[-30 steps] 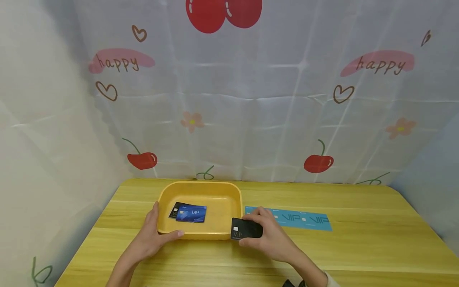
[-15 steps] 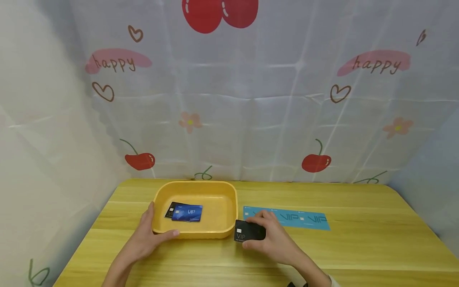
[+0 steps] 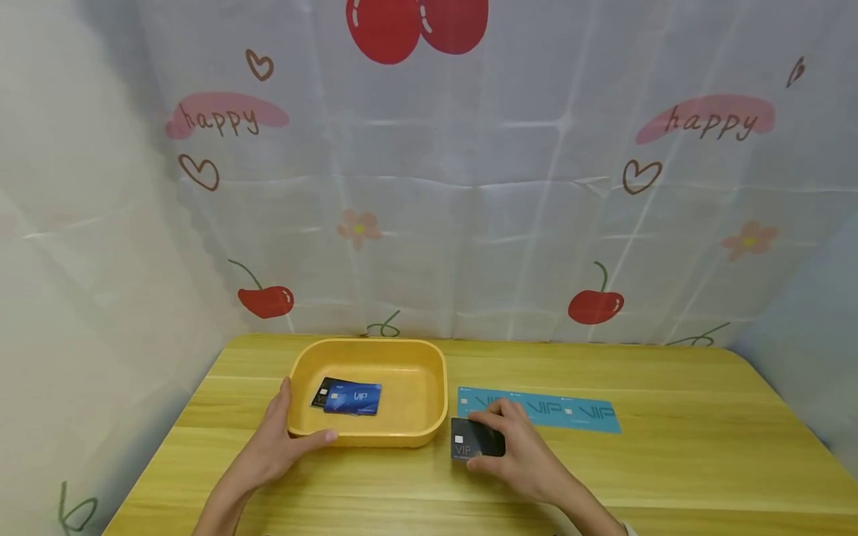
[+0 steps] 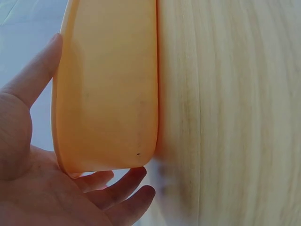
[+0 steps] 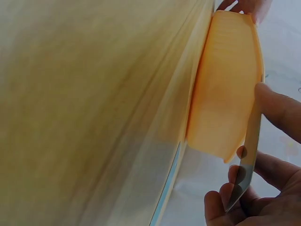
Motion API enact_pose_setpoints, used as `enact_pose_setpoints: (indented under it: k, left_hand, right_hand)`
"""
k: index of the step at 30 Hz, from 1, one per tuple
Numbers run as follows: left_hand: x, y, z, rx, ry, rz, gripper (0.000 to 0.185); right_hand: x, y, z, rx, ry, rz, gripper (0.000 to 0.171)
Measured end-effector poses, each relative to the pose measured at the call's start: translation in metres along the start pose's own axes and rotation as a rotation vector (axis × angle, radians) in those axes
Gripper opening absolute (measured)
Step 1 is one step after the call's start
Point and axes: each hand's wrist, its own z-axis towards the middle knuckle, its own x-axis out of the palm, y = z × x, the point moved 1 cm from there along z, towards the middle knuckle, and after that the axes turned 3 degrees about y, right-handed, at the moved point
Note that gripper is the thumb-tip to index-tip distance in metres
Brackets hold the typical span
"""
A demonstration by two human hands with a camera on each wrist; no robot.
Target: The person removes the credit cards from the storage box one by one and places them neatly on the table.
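My right hand (image 3: pixel 519 454) pinches a black VIP card (image 3: pixel 472 441) by its long edges, thumb on the near side and fingers on the far side. The card is just off the near right corner of a yellow plastic tray (image 3: pixel 412 402); the right wrist view shows it edge-on (image 5: pixel 254 136). Around the tray's near left corner is my left hand (image 3: pixel 271 447), thumb along the front rim and fingers down the left side. Inside the tray, a blue VIP card (image 3: pixel 369 406) partly covers another black card (image 3: pixel 319 397).
To the right of the tray, a row of light blue VIP cards (image 3: pixel 590 417) lies on the wooden table (image 3: pixel 710 447), its near left part behind my right hand. A white curtain (image 3: pixel 469 246) printed with cherries hangs behind the table's back edge.
My right hand has carried the black card right and slightly nearer, away from the tray's corner. The tray has shifted slightly left with my left hand on it.
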Motion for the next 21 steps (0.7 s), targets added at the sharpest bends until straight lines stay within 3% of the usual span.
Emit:
enact_pose_setpoints:
  k: [21]
  left_hand:
    - [0.0003,0.0013,0.0001,-0.005,0.007,-0.005,0.125]
  right_hand:
    - [0.0078,-0.0083,0.0011,0.014,0.023,-0.231,0.056]
